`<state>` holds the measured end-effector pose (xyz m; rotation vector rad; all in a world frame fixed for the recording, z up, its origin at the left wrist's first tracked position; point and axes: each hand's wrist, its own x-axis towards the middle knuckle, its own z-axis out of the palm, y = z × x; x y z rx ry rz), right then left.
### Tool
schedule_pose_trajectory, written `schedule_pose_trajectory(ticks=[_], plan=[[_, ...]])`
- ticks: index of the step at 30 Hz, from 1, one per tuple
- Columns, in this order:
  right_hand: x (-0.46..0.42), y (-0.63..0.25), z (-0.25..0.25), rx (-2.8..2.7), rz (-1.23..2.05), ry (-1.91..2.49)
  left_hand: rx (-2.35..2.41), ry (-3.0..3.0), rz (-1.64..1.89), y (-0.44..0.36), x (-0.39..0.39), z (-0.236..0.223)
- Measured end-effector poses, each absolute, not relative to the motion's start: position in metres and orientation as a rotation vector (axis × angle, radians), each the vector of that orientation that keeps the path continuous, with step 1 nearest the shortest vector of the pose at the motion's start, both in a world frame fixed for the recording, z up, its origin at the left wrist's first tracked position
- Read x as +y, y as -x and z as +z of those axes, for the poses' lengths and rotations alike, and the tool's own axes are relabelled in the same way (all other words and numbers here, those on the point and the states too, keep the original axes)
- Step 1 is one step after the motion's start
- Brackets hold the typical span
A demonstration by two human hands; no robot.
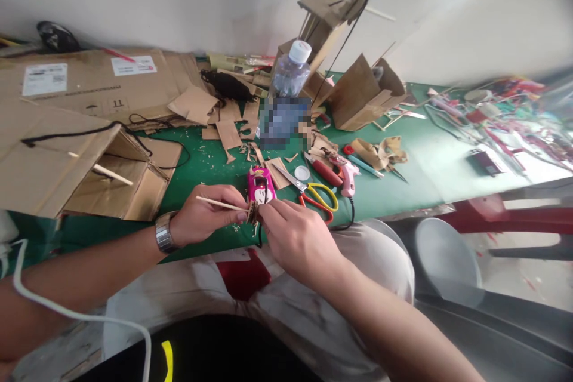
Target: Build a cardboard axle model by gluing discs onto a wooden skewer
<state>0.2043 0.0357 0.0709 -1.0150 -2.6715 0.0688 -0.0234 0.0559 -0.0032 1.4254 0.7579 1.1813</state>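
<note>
My left hand (pixel 206 215) is closed in a pinch on a thin wooden stick (pixel 219 203) that runs to the right into a small round cardboard piece (pixel 253 212). My right hand (pixel 299 242) is closed on that cardboard piece from the right side. Both hands meet just in front of the table's near edge, above my lap. A metal watch (pixel 164 232) sits on my left wrist. Right behind the hands lies a pink box cutter (pixel 261 184) on the green table (pixel 421 161).
Scissors with yellow and red handles (pixel 316 193), a pink glue gun (pixel 345 172) and a red-handled tool (pixel 326 172) lie right of the cutter. A water bottle (pixel 286 95), cardboard scraps and cardboard constructions (pixel 358 92) stand behind. Flattened boxes (pixel 67 131) fill the left. A white cable (pixel 67 310) crosses my left arm.
</note>
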Motion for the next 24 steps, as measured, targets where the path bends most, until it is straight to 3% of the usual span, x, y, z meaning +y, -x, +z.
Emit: schedule_pose_trajectory(ticks=[7,9,14,24], plan=[[0.084,-0.226,0.105,-2.611,0.457,1.253,0.817,-1.132,1.263,0.023,0.064,-0.014],[0.116,-0.240,0.105,-2.572,0.381,1.396,0.830,-1.083,1.275,0.024,0.069,-0.018],[0.173,-0.257,0.079,-2.666,0.351,1.283,0.763,-1.019,1.318,0.022,0.072,-0.018],[0.177,-0.257,0.067,-2.523,0.320,1.159,0.649,-0.748,1.206,0.020,0.067,-0.010]])
